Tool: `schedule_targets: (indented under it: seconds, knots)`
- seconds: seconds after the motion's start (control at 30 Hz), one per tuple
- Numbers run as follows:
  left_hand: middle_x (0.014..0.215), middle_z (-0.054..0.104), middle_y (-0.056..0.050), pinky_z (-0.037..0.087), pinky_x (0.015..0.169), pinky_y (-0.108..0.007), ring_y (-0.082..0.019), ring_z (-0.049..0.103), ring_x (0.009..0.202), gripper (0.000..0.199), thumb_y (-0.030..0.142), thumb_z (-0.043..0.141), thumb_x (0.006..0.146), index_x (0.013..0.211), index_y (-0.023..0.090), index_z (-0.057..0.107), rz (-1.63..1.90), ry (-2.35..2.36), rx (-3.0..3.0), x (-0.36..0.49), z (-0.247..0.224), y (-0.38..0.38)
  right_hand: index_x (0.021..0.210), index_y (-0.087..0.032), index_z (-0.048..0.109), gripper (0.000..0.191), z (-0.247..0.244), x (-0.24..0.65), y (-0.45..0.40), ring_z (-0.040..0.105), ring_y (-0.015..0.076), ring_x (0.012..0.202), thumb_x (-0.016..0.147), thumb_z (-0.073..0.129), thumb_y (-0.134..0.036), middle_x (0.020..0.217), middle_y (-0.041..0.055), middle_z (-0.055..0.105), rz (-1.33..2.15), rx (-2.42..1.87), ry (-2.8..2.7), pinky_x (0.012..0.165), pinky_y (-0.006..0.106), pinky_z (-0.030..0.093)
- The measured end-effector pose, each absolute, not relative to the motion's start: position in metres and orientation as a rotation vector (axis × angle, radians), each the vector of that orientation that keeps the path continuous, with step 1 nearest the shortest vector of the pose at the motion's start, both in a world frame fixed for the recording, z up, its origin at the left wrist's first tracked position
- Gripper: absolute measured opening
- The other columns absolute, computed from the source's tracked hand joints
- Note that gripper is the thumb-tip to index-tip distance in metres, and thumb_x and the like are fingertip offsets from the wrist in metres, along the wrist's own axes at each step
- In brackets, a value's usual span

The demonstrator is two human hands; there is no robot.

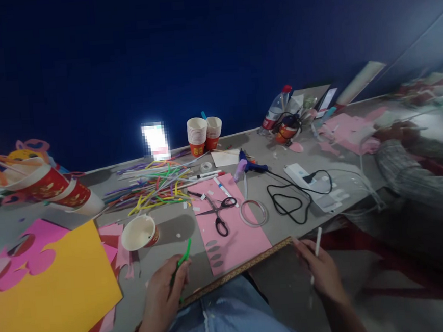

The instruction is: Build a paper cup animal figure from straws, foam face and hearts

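Note:
My left hand (165, 290) is closed around a bent green pipe cleaner (188, 249) at the table's near edge; one end sticks up past the thumb. A thin white stick (318, 241), its kind unclear, is pinched in my right hand (324, 270), just off the table edge. Between and beyond the hands lies a pink sheet (228, 252). On it rest black-handled scissors (219, 209), a white-and-blue marker (223, 187) and a roll of clear tape (253, 213). An open paper cup (138, 233) stands just beyond my left hand.
Pipe cleaners (157, 186) lie piled at mid-left. A blue glue gun (256, 166) trails a cable to a white power strip (307, 185). Stacked cups (197, 137), a bottle (276, 110) and yellow paper (63, 296) are around. At right, another person's grey sleeve (406, 172) reaches in.

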State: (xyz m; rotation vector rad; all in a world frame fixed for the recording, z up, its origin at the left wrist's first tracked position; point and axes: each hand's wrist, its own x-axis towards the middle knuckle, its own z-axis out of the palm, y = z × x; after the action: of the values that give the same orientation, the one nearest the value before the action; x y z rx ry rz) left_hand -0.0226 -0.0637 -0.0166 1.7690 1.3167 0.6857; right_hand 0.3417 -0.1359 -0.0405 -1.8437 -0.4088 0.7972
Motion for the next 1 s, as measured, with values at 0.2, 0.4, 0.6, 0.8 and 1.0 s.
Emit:
schedule_targets:
  seconds: [0.2, 0.4, 0.6, 0.8, 1.0]
  knots:
    - [0.065, 0.060, 0.001, 0.045, 0.059, -0.024, -0.016, 0.060, 0.060, 0.034, 0.042, 0.041, 0.100, 0.083, 0.021, 0.062, 0.663, 1.311, 1.771, -0.020, -0.017, -0.062, 0.065, -0.017, 0.061, 0.055, -0.043, 0.330, -0.134, 0.036, 0.0096, 0.041, 0.055, 0.079, -0.068, 0.044, -0.0062, 0.046, 0.742, -1.939, -0.467, 0.040, 0.022, 0.026]
    - [0.064, 0.061, 0.002, 0.045, 0.059, -0.024, -0.015, 0.060, 0.057, 0.033, 0.043, 0.042, 0.099, 0.088, 0.020, 0.063, 0.692, 1.339, 1.724, -0.020, -0.013, -0.061, 0.071, -0.018, 0.064, 0.051, -0.039, 0.337, -0.141, 0.043, 0.0117, 0.045, 0.056, 0.081, -0.064, 0.051, -0.0048, 0.052, 0.544, -1.898, -0.404, 0.043, 0.024, 0.034]
    - [0.065, 0.061, 0.003, 0.045, 0.057, -0.023, -0.014, 0.060, 0.057, 0.031, 0.043, 0.042, 0.100, 0.095, 0.021, 0.063, 0.698, 1.305, 1.669, -0.022, -0.018, -0.063, 0.078, -0.019, 0.063, 0.053, -0.043, 0.360, -0.135, 0.049, 0.0122, 0.048, 0.052, 0.083, -0.060, 0.059, -0.0040, 0.057, 0.551, -1.768, -0.266, 0.044, 0.024, 0.039]
    - [0.067, 0.062, 0.001, 0.045, 0.057, -0.024, -0.014, 0.060, 0.057, 0.034, 0.045, 0.043, 0.099, 0.086, 0.020, 0.062, 0.693, 1.297, 1.639, -0.021, -0.018, -0.066, 0.062, -0.018, 0.057, 0.050, -0.049, 0.366, -0.122, 0.039, 0.0089, 0.041, 0.052, 0.085, -0.058, 0.047, -0.0064, 0.049, 0.597, -1.892, -0.330, 0.038, 0.022, 0.029]
    - [0.065, 0.060, 0.000, 0.046, 0.057, -0.024, -0.015, 0.058, 0.058, 0.036, 0.048, 0.045, 0.098, 0.082, 0.020, 0.062, 0.713, 1.275, 1.556, -0.019, -0.010, -0.069, 0.061, -0.019, 0.054, 0.056, -0.060, 0.365, -0.130, 0.040, 0.0105, 0.039, 0.056, 0.077, -0.070, 0.048, -0.0039, 0.051, 0.636, -1.803, -0.210, 0.037, 0.024, 0.030]
